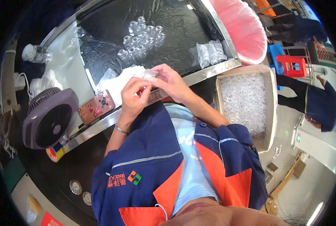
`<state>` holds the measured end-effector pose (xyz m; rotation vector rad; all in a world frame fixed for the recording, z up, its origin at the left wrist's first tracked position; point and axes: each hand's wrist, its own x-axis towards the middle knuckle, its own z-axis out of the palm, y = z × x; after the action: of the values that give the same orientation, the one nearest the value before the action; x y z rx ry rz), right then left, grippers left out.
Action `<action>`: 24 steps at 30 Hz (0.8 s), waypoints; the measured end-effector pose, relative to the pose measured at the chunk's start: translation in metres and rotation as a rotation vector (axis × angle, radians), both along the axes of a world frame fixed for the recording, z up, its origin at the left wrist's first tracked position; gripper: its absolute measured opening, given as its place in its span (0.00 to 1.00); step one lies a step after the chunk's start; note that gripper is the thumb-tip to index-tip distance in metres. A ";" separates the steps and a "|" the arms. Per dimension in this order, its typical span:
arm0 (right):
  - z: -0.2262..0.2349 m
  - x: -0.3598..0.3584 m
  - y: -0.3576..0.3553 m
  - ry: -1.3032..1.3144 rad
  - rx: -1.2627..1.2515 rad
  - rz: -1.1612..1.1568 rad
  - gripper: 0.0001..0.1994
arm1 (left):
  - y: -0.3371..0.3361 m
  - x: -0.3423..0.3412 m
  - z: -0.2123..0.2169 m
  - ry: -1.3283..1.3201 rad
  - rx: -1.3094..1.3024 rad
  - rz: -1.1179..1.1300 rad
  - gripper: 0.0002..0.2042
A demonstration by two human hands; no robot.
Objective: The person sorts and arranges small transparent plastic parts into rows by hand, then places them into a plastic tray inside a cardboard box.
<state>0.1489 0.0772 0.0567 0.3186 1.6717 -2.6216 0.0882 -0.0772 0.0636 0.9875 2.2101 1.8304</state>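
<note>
While both hands meet over the tray's metal rim (209, 71), the left hand (135, 94) and right hand (170, 81) pinch a small clear vial (150, 74) between their fingertips. More clear vials (141, 37) stand just beyond the hands, and a pink phone (96, 107) lies left of the left hand.

A single head-worn fisheye view looks steeply down from above the person's chest, close in, facing forward over the bench (183, 26). The hands meet near the picture's middle; straight edges bow toward the dark round rim, and the floor shows at right
</note>
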 end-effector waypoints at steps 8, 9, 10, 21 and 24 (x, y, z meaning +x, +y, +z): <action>0.009 -0.002 -0.005 -0.160 -0.182 0.112 0.23 | 0.004 0.025 -0.020 0.259 -0.083 -0.305 0.06; -0.001 -0.003 -0.003 -0.158 -0.179 0.118 0.23 | 0.004 0.028 -0.024 0.273 -0.082 -0.324 0.06; -0.012 -0.002 0.005 -0.079 -0.115 0.164 0.18 | 0.005 0.026 -0.024 0.268 -0.091 -0.331 0.06; -0.016 -0.013 0.088 0.064 1.852 -0.318 0.13 | -0.031 -0.026 -0.033 0.148 -0.642 0.107 0.10; -0.004 -0.049 0.076 0.232 1.766 -0.308 0.21 | -0.034 -0.026 -0.046 0.066 -0.677 0.156 0.09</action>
<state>0.0998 0.1534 0.0530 0.2092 3.5915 -0.4467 0.0627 -0.1109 0.0178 0.7488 2.7076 0.9472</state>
